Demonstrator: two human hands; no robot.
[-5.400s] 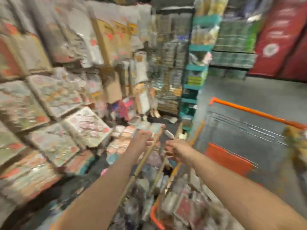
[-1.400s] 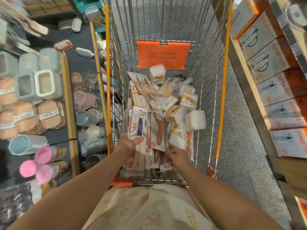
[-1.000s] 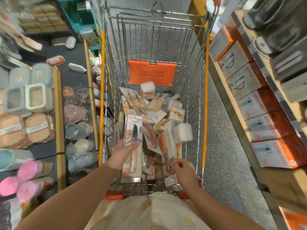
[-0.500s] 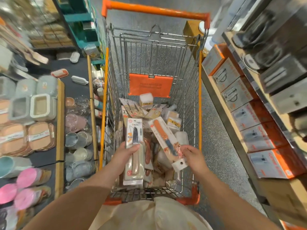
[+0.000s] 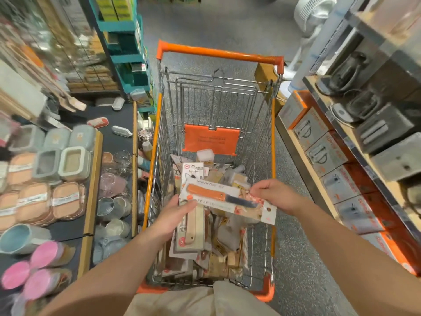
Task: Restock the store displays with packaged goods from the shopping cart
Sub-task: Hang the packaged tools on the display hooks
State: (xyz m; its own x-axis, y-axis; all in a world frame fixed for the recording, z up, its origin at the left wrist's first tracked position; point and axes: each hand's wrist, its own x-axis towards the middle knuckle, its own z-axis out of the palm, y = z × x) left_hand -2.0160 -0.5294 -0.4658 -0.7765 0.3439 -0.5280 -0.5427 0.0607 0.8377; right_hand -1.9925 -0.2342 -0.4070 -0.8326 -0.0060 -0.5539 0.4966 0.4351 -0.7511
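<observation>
Your right hand (image 5: 276, 196) pinches the orange-handled knife pack (image 5: 227, 202) at its upper edge, fingers curled over the card, which lies crosswise above the shopping cart (image 5: 218, 54). Your left hand (image 5: 176, 216) grips a second knife pack (image 5: 193, 210) with a pale handle, thumb pressed on its face; the orange pack's left end lies across it, just above your thumb. Both packs hang over the heap of carded goods (image 5: 224, 245) in the basket. Lidded containers (image 5: 68, 160) fill the display at your left; boxed kettles (image 5: 328, 153) line the shelf at your right.
</observation>
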